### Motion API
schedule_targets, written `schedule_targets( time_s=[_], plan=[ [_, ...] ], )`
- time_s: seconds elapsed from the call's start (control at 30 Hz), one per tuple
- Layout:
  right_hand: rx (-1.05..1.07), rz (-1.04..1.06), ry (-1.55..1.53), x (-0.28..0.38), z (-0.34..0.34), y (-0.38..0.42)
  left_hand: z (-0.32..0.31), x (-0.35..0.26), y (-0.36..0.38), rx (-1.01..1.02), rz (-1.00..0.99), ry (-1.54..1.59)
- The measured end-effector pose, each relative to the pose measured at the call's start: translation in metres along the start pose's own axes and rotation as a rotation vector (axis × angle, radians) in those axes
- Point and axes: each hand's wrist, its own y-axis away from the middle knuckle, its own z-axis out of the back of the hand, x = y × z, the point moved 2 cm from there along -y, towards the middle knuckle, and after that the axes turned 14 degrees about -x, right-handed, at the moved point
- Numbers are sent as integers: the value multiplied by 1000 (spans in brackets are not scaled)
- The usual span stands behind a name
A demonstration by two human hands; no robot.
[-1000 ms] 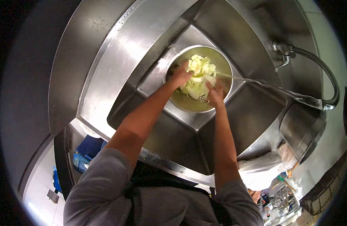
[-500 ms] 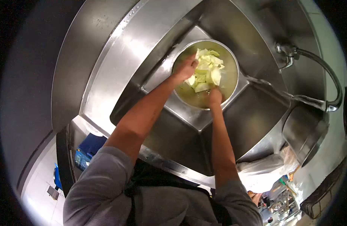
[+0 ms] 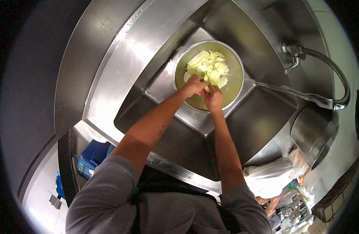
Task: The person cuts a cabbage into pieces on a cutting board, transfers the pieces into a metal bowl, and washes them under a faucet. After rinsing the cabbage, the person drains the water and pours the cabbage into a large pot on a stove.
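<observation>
Pale green cabbage leaves float in a heap in a round metal bowl of water, which stands in the steel sink. My left hand is over the near part of the bowl, its fingers closed at the edge of the heap. Close beside it is my right hand, with fingers bent and pinched together. A small pale cabbage piece shows between the two hands; the fingers partly hide it.
Water runs from a curved faucet hose at the right across into the bowl. A large metal pot sits on the right ledge. Behind it, at the lower right, is another person in white. A blue container stands at lower left.
Both hands have drawn together at the near side of the bowl; the left came back from the left side, the right lifted out of the water. The leaves have shifted away toward the far side.
</observation>
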Motion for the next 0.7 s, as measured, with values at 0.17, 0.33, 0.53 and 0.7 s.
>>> schedule_targets(
  time_s=[0.17, 0.33, 0.53, 0.7],
  plan=[
    [114, -396, -516, -17, 11, -3, 16, -17, 7, 316, 0, -19],
    [178, -455, -690, -6, 23, -19, 19, -30, 13, 342, -22, -54],
    [137, -431, -247, -7, 25, -24, 12, -40, 6, 204, -224, -374],
    [19, -364, -268, -57, 32, -47, 25, -54, 4, -232, -496, -669]
  ],
)
